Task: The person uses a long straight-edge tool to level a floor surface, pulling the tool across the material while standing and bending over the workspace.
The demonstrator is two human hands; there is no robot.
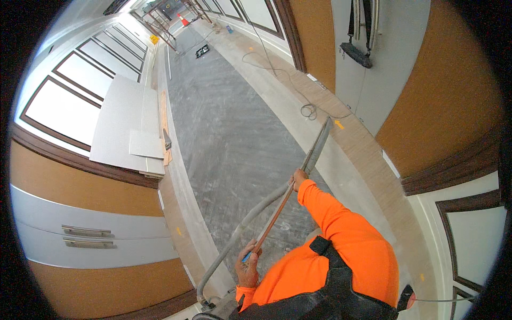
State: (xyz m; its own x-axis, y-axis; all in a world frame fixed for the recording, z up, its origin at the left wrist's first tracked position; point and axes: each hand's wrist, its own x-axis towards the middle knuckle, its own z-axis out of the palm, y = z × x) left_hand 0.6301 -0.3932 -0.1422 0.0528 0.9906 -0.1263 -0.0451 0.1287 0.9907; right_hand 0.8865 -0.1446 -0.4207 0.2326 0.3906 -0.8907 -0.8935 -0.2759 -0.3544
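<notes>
And here the long pole (275, 216) is held aslant above the dark floor strip (229, 133), its long axis run from seven o'clock up to one o'clock. It is gripped in two places. At the seven o'clock end, the left hand (248, 272) is wrapped about the pole, fingers curled round it, a scrap of blue showing beside them. Up the line, the right hand (300, 178) is clasped on the same pole, fingers folded over; how hard they are pressed cannot be told from above.

From those right fingers, the flat grey head (319, 149) is seen at one o'clock, so the right hand is placed nearer to it, the left set well back. Close to the right hand the grey hose (230, 248) is met, swept down toward seven o'clock on the pole's left side.

Now for markings: at four o'clock from the head's tip, just beside it, an orange arrow (339, 125) is laid on the floor. No brand or lettering can be made out on pole, head or hose. Toward eleven o'clock, far off, a black-and-white piece (202, 51) is spotted, too small to be read.
</notes>
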